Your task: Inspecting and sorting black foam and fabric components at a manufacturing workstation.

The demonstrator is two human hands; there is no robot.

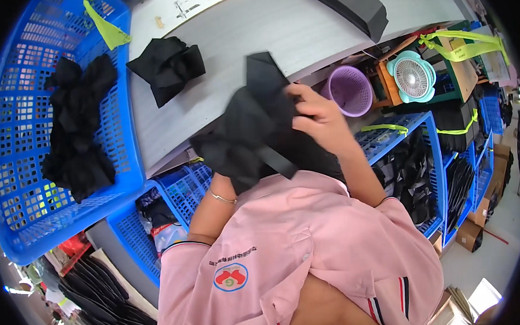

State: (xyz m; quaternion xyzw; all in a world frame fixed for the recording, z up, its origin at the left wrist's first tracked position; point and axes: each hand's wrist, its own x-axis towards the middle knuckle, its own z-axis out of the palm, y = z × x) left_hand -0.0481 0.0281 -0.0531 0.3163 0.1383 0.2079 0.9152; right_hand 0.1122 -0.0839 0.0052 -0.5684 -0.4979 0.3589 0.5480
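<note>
We curl right fingers (313,108) nearly closed on black cloth (243,125), two-o'clock edge; left fingers hidden, can't tell; best smooth folds evenly.

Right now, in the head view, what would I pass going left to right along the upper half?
Blue basket → black cloth on the table → black cloth gripped by the right hand → purple bin → teal fan.

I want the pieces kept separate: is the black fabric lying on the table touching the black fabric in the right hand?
Apart. The head view shows bare grey tabletop between the lying fabric and the held fabric.
</note>
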